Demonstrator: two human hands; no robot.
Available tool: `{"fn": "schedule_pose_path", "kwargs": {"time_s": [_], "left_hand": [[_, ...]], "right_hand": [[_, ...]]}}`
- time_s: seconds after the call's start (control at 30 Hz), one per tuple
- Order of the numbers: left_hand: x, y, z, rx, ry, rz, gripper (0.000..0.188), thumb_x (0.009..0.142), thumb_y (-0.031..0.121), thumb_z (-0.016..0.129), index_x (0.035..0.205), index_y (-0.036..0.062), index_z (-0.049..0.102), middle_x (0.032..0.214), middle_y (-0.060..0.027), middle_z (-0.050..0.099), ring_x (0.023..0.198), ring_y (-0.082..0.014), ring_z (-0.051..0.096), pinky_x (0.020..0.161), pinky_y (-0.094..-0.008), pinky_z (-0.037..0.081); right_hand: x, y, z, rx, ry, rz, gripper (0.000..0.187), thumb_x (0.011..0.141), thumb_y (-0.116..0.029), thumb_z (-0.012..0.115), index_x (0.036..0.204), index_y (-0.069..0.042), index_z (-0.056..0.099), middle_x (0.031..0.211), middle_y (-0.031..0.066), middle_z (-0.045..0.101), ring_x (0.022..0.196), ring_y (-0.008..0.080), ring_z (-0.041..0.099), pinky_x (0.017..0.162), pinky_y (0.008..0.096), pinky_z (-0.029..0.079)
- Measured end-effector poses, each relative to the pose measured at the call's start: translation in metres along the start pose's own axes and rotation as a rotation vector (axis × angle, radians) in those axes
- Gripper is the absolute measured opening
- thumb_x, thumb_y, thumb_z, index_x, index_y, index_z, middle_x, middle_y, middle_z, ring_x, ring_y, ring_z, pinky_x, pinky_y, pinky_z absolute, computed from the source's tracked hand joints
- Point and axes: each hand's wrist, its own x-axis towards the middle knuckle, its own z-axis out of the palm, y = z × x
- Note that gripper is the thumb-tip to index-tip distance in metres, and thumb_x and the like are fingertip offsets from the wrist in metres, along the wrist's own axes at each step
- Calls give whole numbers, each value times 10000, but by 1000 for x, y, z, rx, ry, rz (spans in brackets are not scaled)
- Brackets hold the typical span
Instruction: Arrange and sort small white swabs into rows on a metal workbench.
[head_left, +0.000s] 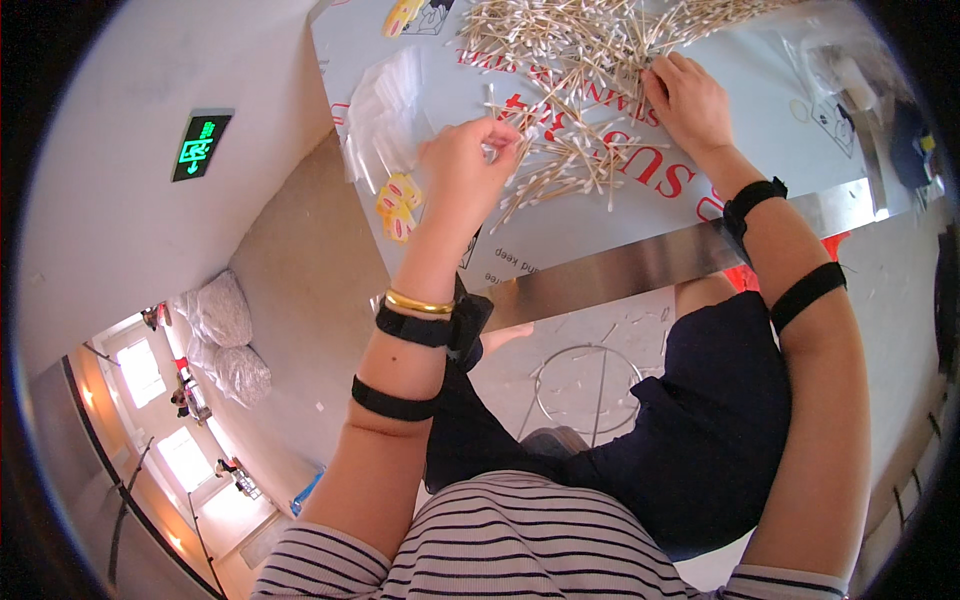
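My left hand [466, 165] is closed, its thumb and fingers pinched together at the left edge of a loose scatter of cotton swabs [575, 165]. Swab tips show by its fingertips, though how many it holds is hidden. Farther right, my right hand [692, 103] has its fingers bent and drawn together on the near edge of a large heap of cotton swabs [560, 30]. Its fingertips are partly hidden among the sticks. Clear plastic bags [385, 120] lie flat to the left of my left hand, with yellow printed labels [398, 207] just below them.
The table [640, 225] has a film-covered top and a bare metal front edge. More clear plastic packaging [850, 75] lies at the right. Under the table, a round metal ring [588, 346] and scattered swabs show on the floor. Filled sacks [222, 310] rest by the left wall.
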Motion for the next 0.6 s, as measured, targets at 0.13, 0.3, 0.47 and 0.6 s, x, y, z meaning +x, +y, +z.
{"fn": "schedule_pose_path", "kwargs": {"time_s": [0.13, 0.3, 0.47, 0.6], "left_hand": [[-8, 7, -15, 270, -42, 105, 76, 833, 172, 725, 899, 143, 750, 876, -12, 738, 843, -221, 651, 872, -427, 404], [-24, 12, -31, 61, 53, -27, 111, 853, 138, 711, 960, 145, 740, 872, -15, 729, 722, -199, 630, 845, -389, 420], [-68, 1, -52, 19, 67, -96, 170, 857, 96, 713, 1026, 112, 715, 880, -34, 736, 665, -164, 622, 722, -327, 474], [-93, 21, -66, -190, 87, -146, 179, 872, 77, 710, 1051, 78, 692, 896, -47, 738, 695, -132, 622, 651, -286, 495]], "right_hand": [[-2, 1, 0, 2, 20, -22, 233, 984, -304, 563, 895, -94, 613, 897, 79, 630, 927, 300, 640, 771, 450, 539], [1, -3, -1, 6, -11, 5, 243, 986, -311, 557, 902, -90, 612, 916, 87, 635, 943, 309, 637, 780, 459, 536], [2, 0, -2, 86, -21, 23, 261, 993, -317, 537, 897, -86, 613, 942, 103, 639, 948, 333, 628, 780, 468, 531], [12, 40, -6, 428, -206, 199, 284, 986, -319, 563, 909, -63, 657, 855, 65, 659, 822, 227, 638, 737, 389, 516]]}}
